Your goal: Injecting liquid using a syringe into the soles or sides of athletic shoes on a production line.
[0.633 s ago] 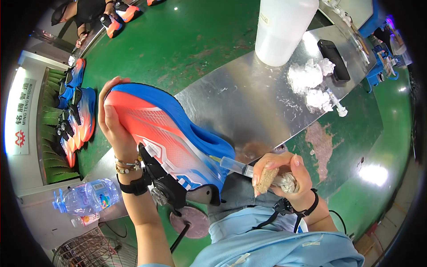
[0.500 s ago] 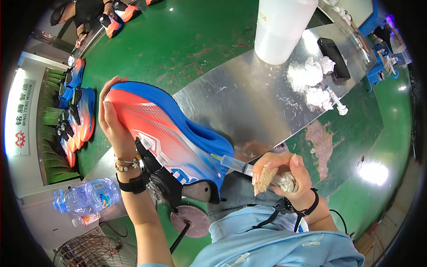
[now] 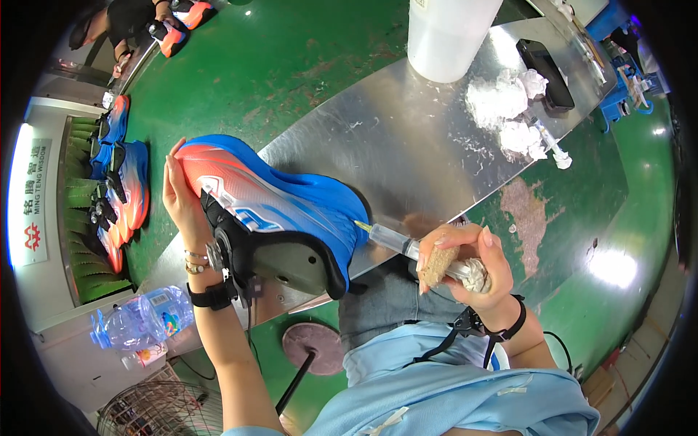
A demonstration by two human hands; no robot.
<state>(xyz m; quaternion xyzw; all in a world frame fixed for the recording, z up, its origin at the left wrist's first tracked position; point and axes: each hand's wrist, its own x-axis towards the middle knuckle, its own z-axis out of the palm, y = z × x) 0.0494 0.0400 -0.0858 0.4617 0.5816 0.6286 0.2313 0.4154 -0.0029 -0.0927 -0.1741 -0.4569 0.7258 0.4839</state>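
My left hand (image 3: 185,200) grips the toe end of a sneaker (image 3: 273,196) with a coral-to-white upper, blue heel and blue sole. Its opening, with a grey-green insole (image 3: 291,263) and black collar, faces my body. In my right hand (image 3: 488,280) is a clear syringe (image 3: 390,238) with a yellowish tip, which points at the seam between upper and sole at the heel. It looks to be touching there, though contact is hard to confirm. The same hand also holds a tan, rough-textured block (image 3: 439,266) and a crumpled white wad (image 3: 475,275).
A metal bench top (image 3: 407,138) carries a white plastic container (image 3: 447,43), crumpled white tissues (image 3: 505,105), another syringe (image 3: 552,145) and a black case (image 3: 544,73). Several sneakers (image 3: 129,185) stand on a green rack at left, near a water bottle (image 3: 142,321). A co-worker (image 3: 131,25) handles sneakers far left.
The sneaker has rolled in my left hand, so its opening and insole show more. The syringe tip has shifted slightly up with the heel. The whole view has moved a little.
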